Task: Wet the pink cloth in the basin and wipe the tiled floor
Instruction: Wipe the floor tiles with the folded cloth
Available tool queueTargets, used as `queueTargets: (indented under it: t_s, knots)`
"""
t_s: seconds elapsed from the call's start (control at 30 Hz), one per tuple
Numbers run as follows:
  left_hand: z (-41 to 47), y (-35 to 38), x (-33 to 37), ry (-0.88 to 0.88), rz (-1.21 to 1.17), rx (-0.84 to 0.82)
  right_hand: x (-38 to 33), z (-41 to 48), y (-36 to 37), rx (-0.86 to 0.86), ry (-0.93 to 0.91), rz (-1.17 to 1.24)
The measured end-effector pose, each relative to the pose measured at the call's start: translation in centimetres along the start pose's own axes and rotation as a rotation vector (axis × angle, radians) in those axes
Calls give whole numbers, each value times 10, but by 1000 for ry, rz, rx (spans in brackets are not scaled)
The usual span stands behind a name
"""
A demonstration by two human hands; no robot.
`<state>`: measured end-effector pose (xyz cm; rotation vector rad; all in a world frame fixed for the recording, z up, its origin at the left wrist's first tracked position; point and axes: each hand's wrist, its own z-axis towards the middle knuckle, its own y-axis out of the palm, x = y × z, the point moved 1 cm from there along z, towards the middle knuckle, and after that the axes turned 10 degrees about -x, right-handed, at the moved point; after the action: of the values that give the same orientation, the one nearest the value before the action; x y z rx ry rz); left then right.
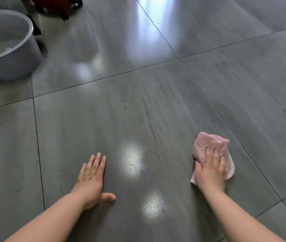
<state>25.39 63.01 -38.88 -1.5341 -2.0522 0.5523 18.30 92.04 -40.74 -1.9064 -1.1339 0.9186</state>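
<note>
My right hand (210, 170) presses the pink cloth (208, 143) flat against the grey tiled floor (138, 105) at the lower right, fingers curled over its near half. My left hand (91, 179) lies flat on the same tile to the left, fingers together, thumb out, holding nothing. A grey plastic basin (14, 63) with water in it stands on the floor at the far left, well away from both hands. Wet streaks shine on the tile between my hands and beyond them.
Dark grout lines cross the floor between large tiles. Beyond the basin, at the top left, stand a dark furniture leg (33, 23) and a red object on black wheels (60, 6). Bright window reflections lie on the far tiles.
</note>
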Motion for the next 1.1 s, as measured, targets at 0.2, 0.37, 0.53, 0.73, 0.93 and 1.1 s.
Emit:
queueTargets:
  t_s: [0.2, 0.37, 0.53, 0.73, 0.93, 1.1]
  knots:
    - [-1, 0, 2, -16, 41, -13, -76, -52, 52, -93, -711, -395]
    - [-2, -3, -5, 17, 41, -16, -34, -1, 11, -105, -738, -421]
    - [0, -6, -12, 48, 91, -21, 40, 15, -29, 3, -157, -67]
    - [3, -6, -12, 47, 91, -37, -11, -20, 24, -22, -250, -204]
    - [-8, 2, -17, -69, -25, 83, -56, -78, 65, -205, -876, -548]
    - [-10, 8, -23, -163, -114, 60, -33, -19, 31, -196, -855, -493]
